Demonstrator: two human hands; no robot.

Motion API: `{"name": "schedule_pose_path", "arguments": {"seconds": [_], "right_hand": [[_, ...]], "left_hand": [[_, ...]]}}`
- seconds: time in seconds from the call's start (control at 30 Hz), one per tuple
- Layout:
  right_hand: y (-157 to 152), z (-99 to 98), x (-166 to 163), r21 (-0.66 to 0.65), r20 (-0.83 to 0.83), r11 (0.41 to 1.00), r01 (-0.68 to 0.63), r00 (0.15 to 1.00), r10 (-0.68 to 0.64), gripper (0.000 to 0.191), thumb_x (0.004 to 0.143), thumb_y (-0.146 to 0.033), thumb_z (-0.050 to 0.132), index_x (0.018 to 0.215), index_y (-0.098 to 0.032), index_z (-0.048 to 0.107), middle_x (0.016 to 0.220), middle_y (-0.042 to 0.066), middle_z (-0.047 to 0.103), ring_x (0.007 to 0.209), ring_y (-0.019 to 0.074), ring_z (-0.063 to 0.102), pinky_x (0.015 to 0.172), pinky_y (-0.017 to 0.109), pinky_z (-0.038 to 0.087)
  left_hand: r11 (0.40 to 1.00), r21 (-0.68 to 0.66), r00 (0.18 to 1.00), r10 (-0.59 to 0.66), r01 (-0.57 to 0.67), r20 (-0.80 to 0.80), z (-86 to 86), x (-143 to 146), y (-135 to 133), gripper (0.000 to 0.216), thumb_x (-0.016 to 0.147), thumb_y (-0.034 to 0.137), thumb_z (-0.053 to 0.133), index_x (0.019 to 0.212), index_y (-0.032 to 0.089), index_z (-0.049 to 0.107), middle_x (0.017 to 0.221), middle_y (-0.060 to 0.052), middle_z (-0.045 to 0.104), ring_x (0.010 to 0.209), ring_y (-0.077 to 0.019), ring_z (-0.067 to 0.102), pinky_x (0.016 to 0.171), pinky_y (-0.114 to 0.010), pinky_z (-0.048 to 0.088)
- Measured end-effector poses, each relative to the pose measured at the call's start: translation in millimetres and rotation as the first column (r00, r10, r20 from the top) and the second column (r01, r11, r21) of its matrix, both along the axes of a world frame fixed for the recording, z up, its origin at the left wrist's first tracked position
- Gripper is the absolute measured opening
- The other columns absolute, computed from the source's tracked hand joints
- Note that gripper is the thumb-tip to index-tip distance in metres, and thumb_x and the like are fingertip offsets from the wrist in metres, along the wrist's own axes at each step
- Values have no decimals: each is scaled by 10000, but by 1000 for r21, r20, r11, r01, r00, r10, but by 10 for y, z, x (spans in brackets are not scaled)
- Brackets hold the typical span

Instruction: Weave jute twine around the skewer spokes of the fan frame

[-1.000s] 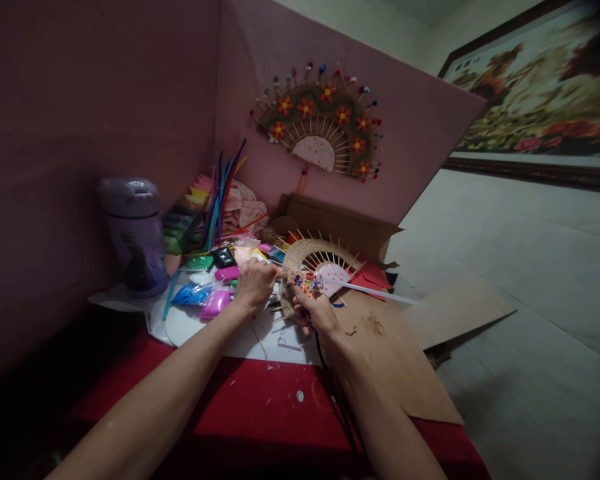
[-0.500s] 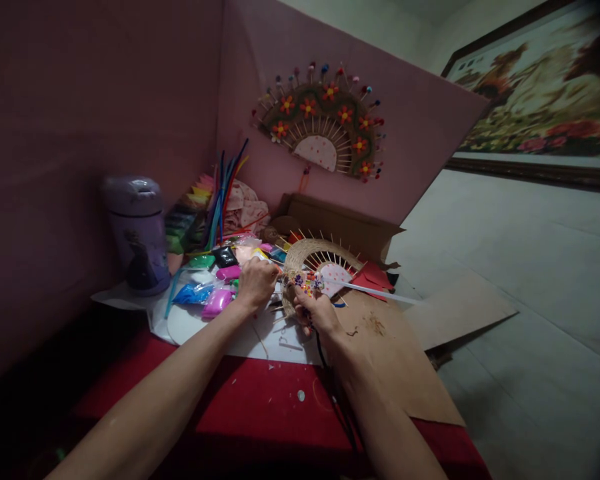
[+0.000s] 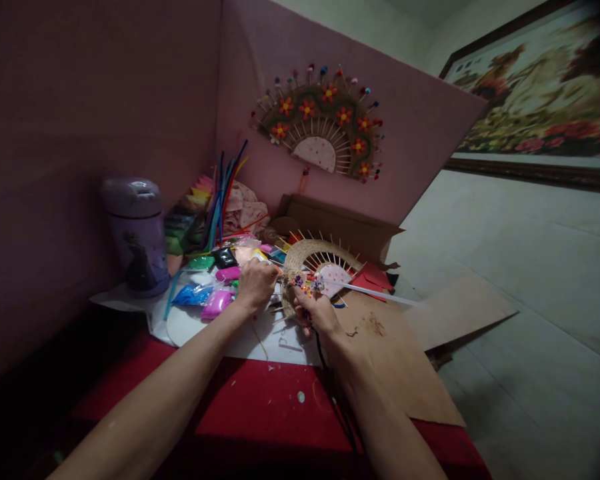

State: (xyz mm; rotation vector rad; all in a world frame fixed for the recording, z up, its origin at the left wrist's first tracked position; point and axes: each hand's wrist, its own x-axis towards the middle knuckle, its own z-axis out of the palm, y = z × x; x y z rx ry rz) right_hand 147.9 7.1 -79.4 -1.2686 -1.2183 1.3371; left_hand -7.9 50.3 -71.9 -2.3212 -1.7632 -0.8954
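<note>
In my right hand [image 3: 317, 312] is a glue gun [image 3: 307, 285] with a flower-patterned body, its nozzle toward my left hand. A long whitish glue stick [image 3: 380, 292] juts from its back, and a black cord [image 3: 321, 350] hangs below. My left hand [image 3: 256, 283] is closed in a pinch just left of the nozzle; whatever its fingertips hold is too small to make out. Behind the glue gun lies a half-round fan shape wrapped in twine [image 3: 300, 252], with thin sticks around its edge and a dotted half-circle [image 3: 333, 280] at its centre.
Clay packets [image 3: 217, 303] lie left of my hands on white paper. A purple canister [image 3: 137, 240] stands farther left, near pipe cleaners [image 3: 223, 193]. Cardboard [image 3: 395, 360] and red pieces [image 3: 373, 279] are at right. A finished flowered fan [image 3: 325, 123] hangs on the pink board.
</note>
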Motion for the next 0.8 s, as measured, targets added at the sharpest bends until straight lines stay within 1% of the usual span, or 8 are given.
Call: {"name": "schedule_pose_path", "arguments": {"seconds": [0.27, 0.37, 0.57, 0.63, 0.7, 0.77, 0.8], "right_hand": [[-52, 57, -9, 16, -41, 1000, 27, 999, -26, 418, 659, -567, 673, 656, -180, 516, 474, -55, 479, 322, 63, 370, 256, 198, 271], [-66, 73, -10, 16, -58, 1000, 11, 998, -10, 404, 662, -554, 673, 672, -177, 526, 474, -60, 475, 319, 63, 360, 257, 202, 270], [-118, 126, 3, 103, -177, 994, 30, 984, -11, 438, 646, -568, 685, 764, -169, 550, 519, -66, 474, 343, 51, 347, 270, 191, 269], [-145, 180, 57, 120, -191, 991, 59, 981, -36, 452, 651, -571, 686, 814, -174, 546, 549, -64, 487, 353, 55, 369, 273, 187, 270], [-174, 245, 178, 149, -176, 982, 117, 980, -90, 438, 672, -562, 680, 839, -183, 539, 576, -61, 493, 362, 54, 374, 282, 181, 261], [-202, 301, 385, 191, -107, 964, 184, 980, -166, 408, 697, -557, 665, 792, -186, 525, 561, -62, 473, 365, 47, 344, 302, 181, 253], [-217, 319, 522, 214, -33, 949, 230, 973, -228, 421, 693, -571, 661, 701, -185, 492, 510, -65, 438, 362, 50, 329, 310, 187, 250]], "left_hand": [[1000, -14, 1000, 11, -11, -20, -1, 4, 4, 229, 861, 287, 514, 831, 194, 721, 854, -87, 686, 872, -234, 534, 740, -334, 391], [1000, -24, 1000, 2, -2, 6, 0, 0, 5, 215, 854, 280, 522, 829, 205, 722, 848, -80, 688, 865, -231, 534, 745, -335, 392], [1000, 8, 999, -20, 19, 50, -27, -13, 10, 213, 839, 205, 511, 809, 210, 721, 816, -65, 685, 844, -228, 529, 726, -336, 390], [1000, 17, 999, -19, 18, 44, -34, -13, 13, 212, 835, 200, 509, 804, 209, 719, 808, -67, 682, 846, -231, 529, 718, -334, 387], [1000, 24, 999, -17, 16, 38, -31, -13, 14, 212, 830, 195, 507, 794, 204, 716, 804, -71, 681, 848, -235, 529, 714, -333, 387], [999, 26, 999, -28, 27, 36, -19, -16, 12, 216, 822, 180, 500, 787, 202, 713, 804, -69, 682, 856, -238, 530, 719, -333, 388], [999, 25, 999, -35, 34, 37, -11, -18, 11, 220, 819, 172, 495, 788, 203, 711, 805, -67, 682, 859, -238, 530, 721, -333, 388]]}}
